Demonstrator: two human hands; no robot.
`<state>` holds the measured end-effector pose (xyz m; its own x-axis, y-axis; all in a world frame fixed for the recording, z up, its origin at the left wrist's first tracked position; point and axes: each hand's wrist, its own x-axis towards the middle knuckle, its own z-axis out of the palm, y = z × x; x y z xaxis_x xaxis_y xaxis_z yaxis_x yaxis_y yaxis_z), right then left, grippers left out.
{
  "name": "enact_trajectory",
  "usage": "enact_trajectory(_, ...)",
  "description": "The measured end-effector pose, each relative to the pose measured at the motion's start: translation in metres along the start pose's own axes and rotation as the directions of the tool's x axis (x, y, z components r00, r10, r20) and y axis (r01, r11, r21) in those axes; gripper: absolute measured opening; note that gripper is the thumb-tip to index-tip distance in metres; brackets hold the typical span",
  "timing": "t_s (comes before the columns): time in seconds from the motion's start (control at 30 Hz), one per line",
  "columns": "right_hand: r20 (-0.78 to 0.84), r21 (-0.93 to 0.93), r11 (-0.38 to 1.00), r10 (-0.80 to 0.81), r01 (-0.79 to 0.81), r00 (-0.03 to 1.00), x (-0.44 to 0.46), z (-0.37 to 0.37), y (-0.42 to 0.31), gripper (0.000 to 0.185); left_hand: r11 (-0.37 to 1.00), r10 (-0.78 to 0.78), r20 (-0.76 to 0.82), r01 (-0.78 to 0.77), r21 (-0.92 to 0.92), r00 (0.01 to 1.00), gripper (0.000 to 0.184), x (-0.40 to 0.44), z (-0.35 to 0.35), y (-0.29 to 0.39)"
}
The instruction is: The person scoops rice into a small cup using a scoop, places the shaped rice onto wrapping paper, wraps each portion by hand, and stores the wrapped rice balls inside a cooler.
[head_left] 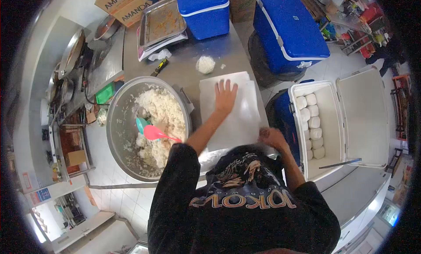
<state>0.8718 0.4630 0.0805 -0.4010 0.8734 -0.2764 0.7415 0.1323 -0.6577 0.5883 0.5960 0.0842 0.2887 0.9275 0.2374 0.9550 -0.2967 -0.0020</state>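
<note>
My left hand lies with spread fingers on a stack of white sheets on the metal table. My right hand is beside the right edge of the sheets, its fingers curled and blurred; whether it holds anything is unclear. Beyond the sheets sits a round ball of rice. To the left, a large metal pot holds a mass of white rice, with a pink scoop and a teal scoop resting in it.
An open cooler at the right holds several white wrapped packs. Two closed blue coolers stand farther back. A tray is at the table's far left, near a yellow-black knife handle. Cardboard boxes stand behind.
</note>
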Motion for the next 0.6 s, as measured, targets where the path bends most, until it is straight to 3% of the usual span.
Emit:
enact_trajectory(0.03, -0.136, 0.062, 0.996, 0.077, -0.069, 0.988, 0.009, -0.017, -0.009, 0.032, 0.997, -0.075, 0.027, 0.075, -0.012, 0.997, 0.053, -0.015, -0.008, 0.018)
enact_trajectory(0.07, -0.262, 0.136, 0.982, 0.163, -0.131, 0.951, 0.025, -0.034, -0.022, 0.035, 0.970, -0.169, 0.145, 0.190, -0.150, 0.975, 0.048, -0.027, -0.014, 0.034)
enact_trajectory(0.1, -0.351, 0.286, 0.956, 0.176, -0.074, 0.920, 0.049, -0.035, -0.021, 0.040, 0.911, -0.240, 0.278, 0.315, -0.267, 0.930, 0.044, -0.037, -0.018, 0.047)
enact_trajectory(0.13, -0.427, 0.420, 0.907, 0.202, -0.005, 0.882, 0.073, -0.032, -0.020, 0.046, 0.902, -0.246, 0.271, 0.322, -0.288, 0.931, 0.049, -0.048, -0.010, 0.056)
enact_trajectory(0.2, -0.529, 0.359, 0.925, 0.096, 0.120, 0.843, 0.124, -0.024, -0.024, 0.056, 0.877, -0.271, 0.255, 0.347, -0.332, 0.928, 0.058, -0.069, 0.016, 0.068)
enact_trajectory(0.27, -0.375, 0.243, 0.970, 0.086, 0.008, 0.923, 0.167, -0.014, -0.013, 0.074, 0.902, -0.242, 0.197, 0.295, -0.314, 0.950, 0.063, -0.082, 0.026, 0.069)
enact_trajectory(0.33, -0.522, -0.004, 0.999, 0.025, -0.032, 0.852, 0.185, -0.012, -0.017, 0.092, 0.909, -0.226, 0.193, 0.278, -0.310, 0.955, 0.068, -0.082, 0.030, 0.068)
enact_trajectory(0.4, -0.595, -0.035, 0.999, -0.032, 0.014, 0.803, 0.196, -0.015, -0.011, 0.105, 0.896, -0.235, 0.254, 0.311, -0.318, 0.938, 0.071, -0.081, 0.028, 0.068)
enact_trajectory(0.47, -0.627, 0.149, 0.974, -0.038, 0.168, 0.778, 0.204, -0.020, 0.009, 0.115, 0.892, -0.240, 0.242, 0.312, -0.326, 0.940, 0.070, -0.080, 0.023, 0.068)
enact_trajectory(0.57, -0.590, 0.248, 0.920, -0.105, 0.304, 0.800, 0.197, -0.020, 0.010, 0.100, 0.901, -0.231, 0.280, 0.314, -0.301, 0.932, 0.071, -0.077, 0.019, 0.070)
enact_trajectory(0.6, -0.568, 0.216, 0.940, -0.100, 0.266, 0.817, 0.198, -0.017, 0.013, 0.095, 0.904, -0.230, 0.296, 0.316, -0.287, 0.927, 0.071, -0.073, 0.020, 0.071)
